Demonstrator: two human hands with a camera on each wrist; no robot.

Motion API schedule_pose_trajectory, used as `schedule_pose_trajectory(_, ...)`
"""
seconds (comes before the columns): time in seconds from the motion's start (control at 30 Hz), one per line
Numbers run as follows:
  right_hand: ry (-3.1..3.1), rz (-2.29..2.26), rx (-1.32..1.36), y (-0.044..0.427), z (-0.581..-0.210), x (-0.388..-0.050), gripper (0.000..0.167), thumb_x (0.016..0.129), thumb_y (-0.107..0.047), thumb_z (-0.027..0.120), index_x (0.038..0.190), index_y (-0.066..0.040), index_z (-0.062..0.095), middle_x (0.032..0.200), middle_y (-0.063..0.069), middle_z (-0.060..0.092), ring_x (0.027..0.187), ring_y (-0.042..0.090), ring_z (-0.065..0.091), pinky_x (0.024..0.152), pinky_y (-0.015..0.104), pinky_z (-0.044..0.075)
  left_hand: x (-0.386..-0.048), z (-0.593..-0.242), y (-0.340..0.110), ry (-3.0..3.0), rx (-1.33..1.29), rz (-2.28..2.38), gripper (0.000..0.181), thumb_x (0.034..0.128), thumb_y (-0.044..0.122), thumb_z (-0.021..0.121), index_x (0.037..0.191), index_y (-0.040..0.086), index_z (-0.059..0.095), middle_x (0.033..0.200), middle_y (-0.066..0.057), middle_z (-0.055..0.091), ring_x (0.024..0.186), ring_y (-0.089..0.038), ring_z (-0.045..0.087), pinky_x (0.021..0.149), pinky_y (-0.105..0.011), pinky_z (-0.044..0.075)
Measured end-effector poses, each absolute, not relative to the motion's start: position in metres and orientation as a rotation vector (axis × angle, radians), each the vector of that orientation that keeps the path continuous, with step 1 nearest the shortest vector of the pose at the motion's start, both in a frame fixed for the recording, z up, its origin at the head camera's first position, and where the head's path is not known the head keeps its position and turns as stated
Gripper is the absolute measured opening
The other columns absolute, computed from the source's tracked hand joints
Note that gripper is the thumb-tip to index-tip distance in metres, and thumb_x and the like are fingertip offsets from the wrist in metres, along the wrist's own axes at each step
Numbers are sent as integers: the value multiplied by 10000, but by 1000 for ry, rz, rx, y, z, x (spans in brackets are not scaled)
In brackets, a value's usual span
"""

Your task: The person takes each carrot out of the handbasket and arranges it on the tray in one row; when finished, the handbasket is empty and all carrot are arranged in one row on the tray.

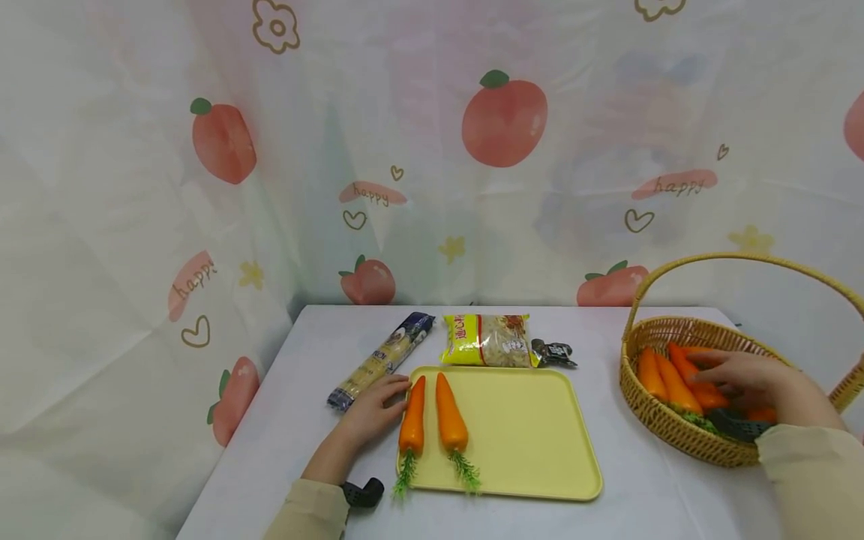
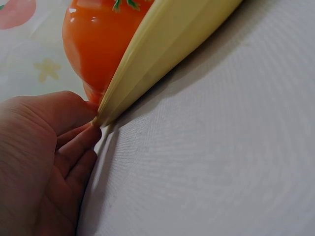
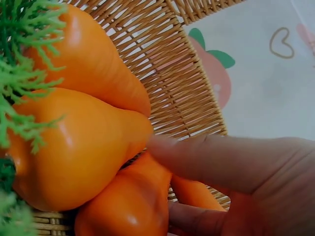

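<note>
My left hand (image 1: 374,409) is at the left edge of a yellow tray (image 1: 520,427); in the left wrist view its thumb and fingers pinch the rim. Two orange carrots with green tops lie side by side on the tray: one carrot (image 1: 413,420) by the left hand, the other carrot (image 1: 451,412) just right of it. My right hand (image 1: 749,375) reaches into a wicker basket (image 1: 664,435) holding several carrots. In the right wrist view, a carrot (image 3: 130,209) lies between its thumb and fingers, the thumb also near another carrot's tip (image 3: 135,130). The fingertips are partly hidden.
Behind the tray lie a yellow-and-clear food packet (image 1: 489,340) and a small black packet (image 1: 553,352). A long pack of noodles (image 1: 385,360) lies slanted at the left. The basket's tall handle (image 1: 736,257) arches over its opening. A patterned curtain (image 1: 432,150) hangs behind the table.
</note>
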State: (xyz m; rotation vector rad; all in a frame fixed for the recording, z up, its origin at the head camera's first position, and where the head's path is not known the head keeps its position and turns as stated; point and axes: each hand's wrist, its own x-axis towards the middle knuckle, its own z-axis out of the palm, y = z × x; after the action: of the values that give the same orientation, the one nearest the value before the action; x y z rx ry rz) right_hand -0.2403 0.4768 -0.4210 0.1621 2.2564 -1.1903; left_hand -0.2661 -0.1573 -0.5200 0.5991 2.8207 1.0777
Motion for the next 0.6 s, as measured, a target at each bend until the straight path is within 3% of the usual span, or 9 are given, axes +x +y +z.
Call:
schedule_pose_trajectory(0.1,2238,-1243,185,475,-423,-239,824,1001,-224,574,1538,13,-4,1464,397,199,1073,233,563,901,363,543,-265,-520,-158,2823,609,1079,409,988,345,594,1377,219,600,1450,47,525,1389,-229,454,1153,-490,383)
schedule_pose_trajectory(0.27,2181,-1356,213,475,-426,-238,804,963,-86,578,1571,-38,53,1319,191,467,1004,192,602,876,367,563,-267,-520,-159,2825,614,1071,410,990,351,590,1379,222,598,1453,46,522,1391,-234,453,1151,-492,384)
schedule_pose_trajectory(0.43,2100,-1430,190,479,-428,-240,825,954,-40,551,1588,-84,25,1215,12,560,1016,184,621,886,373,567,-268,-520,-159,2815,614,1088,410,988,351,593,1379,229,598,1455,52,518,1397,-230,446,1159,-490,376)
schedule_pose_trajectory(0.5,2093,-1431,183,480,-429,-241,830,964,-54,550,1585,-79,1,1263,37,545,1030,185,617,892,372,565,-268,-520,-158,2814,617,1088,410,990,348,589,1380,225,597,1457,49,517,1398,-229,445,1161,-489,373)
schedule_pose_trajectory(0.6,2128,-1385,175,480,-429,-243,822,983,-87,541,1573,-40,-30,1419,203,416,1044,191,602,883,360,563,-267,-521,-158,2815,627,1081,411,992,340,583,1382,211,596,1459,40,517,1397,-232,445,1163,-489,370)
